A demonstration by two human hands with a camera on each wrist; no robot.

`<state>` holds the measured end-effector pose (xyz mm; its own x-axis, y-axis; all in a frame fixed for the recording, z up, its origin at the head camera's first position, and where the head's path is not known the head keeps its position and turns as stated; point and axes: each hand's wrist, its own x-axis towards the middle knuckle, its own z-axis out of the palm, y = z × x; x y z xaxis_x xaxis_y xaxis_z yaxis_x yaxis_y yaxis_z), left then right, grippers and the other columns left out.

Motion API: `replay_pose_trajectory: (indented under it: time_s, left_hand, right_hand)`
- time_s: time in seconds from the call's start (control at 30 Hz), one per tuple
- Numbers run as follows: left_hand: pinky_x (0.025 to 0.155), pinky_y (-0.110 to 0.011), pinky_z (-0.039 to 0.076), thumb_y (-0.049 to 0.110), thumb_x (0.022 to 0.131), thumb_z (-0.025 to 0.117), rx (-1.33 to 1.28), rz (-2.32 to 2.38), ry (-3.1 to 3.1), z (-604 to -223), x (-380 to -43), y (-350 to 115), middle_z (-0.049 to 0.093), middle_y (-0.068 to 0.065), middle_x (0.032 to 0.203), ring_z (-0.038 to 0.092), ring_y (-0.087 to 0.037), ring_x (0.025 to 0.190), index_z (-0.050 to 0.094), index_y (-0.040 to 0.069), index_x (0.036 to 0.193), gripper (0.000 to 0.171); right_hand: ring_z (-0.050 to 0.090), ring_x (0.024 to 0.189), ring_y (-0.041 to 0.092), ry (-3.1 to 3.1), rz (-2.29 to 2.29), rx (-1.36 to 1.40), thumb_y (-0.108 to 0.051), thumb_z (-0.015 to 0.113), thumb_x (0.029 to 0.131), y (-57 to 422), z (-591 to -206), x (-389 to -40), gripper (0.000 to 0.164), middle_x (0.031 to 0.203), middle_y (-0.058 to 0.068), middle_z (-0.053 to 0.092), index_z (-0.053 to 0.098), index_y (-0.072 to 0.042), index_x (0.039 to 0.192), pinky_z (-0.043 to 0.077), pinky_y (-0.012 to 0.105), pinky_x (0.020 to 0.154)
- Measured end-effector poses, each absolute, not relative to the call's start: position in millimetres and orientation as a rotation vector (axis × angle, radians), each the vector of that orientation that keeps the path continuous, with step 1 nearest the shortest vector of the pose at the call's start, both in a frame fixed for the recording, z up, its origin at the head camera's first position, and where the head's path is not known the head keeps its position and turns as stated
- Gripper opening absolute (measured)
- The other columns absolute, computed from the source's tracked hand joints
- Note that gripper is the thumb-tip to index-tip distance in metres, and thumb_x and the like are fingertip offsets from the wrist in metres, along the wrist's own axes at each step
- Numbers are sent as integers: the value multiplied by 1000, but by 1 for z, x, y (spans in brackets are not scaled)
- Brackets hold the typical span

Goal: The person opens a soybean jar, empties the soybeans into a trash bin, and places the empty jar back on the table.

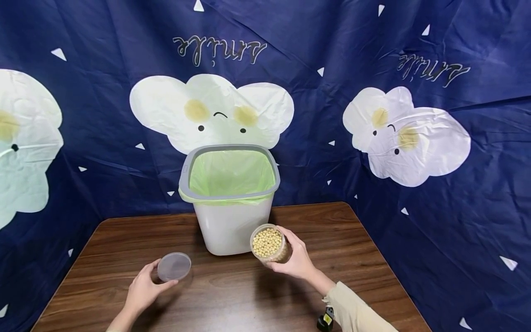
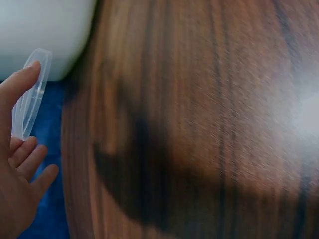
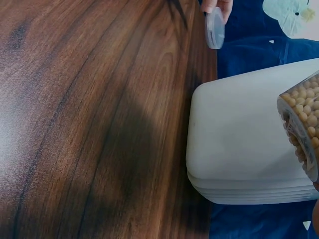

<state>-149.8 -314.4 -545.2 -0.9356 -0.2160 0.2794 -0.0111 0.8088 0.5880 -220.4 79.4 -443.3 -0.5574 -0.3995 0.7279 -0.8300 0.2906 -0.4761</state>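
The left hand (image 1: pixel 143 289) pinches a clear round lid (image 1: pixel 174 266) between thumb and fingers, over the table (image 1: pixel 220 306). The right hand (image 1: pixel 297 259) has its fingers curved, half open, around an open jar (image 1: pixel 283 254) of yellowish beans (image 1: pixel 267 242); this jar is in front of the white bin (image 1: pixel 232 228).

From behind the left grip (image 1: pixel 143 285) and right grip (image 1: pixel 296 258), the head camera faces forward and down; nearer wrist cameras share the bin (image 1: pixel 232 226).

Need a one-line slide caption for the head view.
Left hand holding a clear lid, right hand gripping a tub of pale beans, near a green-lined bin.
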Motion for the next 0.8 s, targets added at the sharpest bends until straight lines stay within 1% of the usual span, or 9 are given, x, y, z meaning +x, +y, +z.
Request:
replay_pose_trajectory:
  time_s: [0.2, 0.37, 0.47, 0.53, 0.7, 0.8]
  left_hand:
    - [78, -58, 41, 53, 62, 75, 201, -847, -2849, -556, -148, -319, 48, -36, 117, 46, -51, 105, 42, -13, 124, 96]
    - [79, -57, 42, 53, 62, 76, 170, -818, -2895, -566, -147, -318, 49, -35, 117, 47, -50, 106, 45, -13, 123, 95]
    - [79, -56, 42, 52, 61, 76, 156, -805, -2895, -572, -146, -318, 50, -35, 116, 48, -49, 105, 46, -13, 121, 94]
    - [78, -56, 42, 52, 61, 76, 143, -792, -2894, -575, -145, -318, 50, -34, 116, 49, -49, 104, 47, -13, 121, 93]
    - [78, -55, 44, 51, 59, 78, 57, -736, -2878, -580, -143, -315, 53, -32, 112, 53, -45, 100, 50, -14, 117, 92]
    - [78, -55, 44, 51, 58, 78, 20, -705, -2886, -581, -143, -313, 53, -33, 111, 53, -46, 99, 50, -14, 116, 92]
  right_hand:
    - [57, 102, 30, -2108, 1226, 1077, -14, 85, 48, 82, -469, -235, 87, 114, 19, 57, 47, 6, 124, 47, 35, 87]
    - [56, 105, 24, -2126, 1223, 1069, -22, 84, 53, 85, -478, -238, 88, 118, 12, 56, 45, -2, 129, 47, 34, 88]
    - [56, 106, 23, -2122, 1230, 1072, -25, 83, 55, 86, -478, -238, 86, 119, 10, 56, 45, -4, 130, 46, 34, 88]
    - [56, 106, 24, -2119, 1229, 1066, -24, 84, 54, 86, -477, -237, 87, 119, 11, 56, 45, -3, 129, 46, 33, 89]
    - [57, 101, 31, -2089, 1259, 1069, -11, 85, 49, 85, -460, -226, 85, 115, 21, 56, 47, 8, 123, 46, 32, 88]
    - [56, 100, 35, -2085, 1289, 1068, -6, 83, 49, 83, -448, -218, 83, 113, 25, 56, 46, 12, 121, 46, 31, 88]
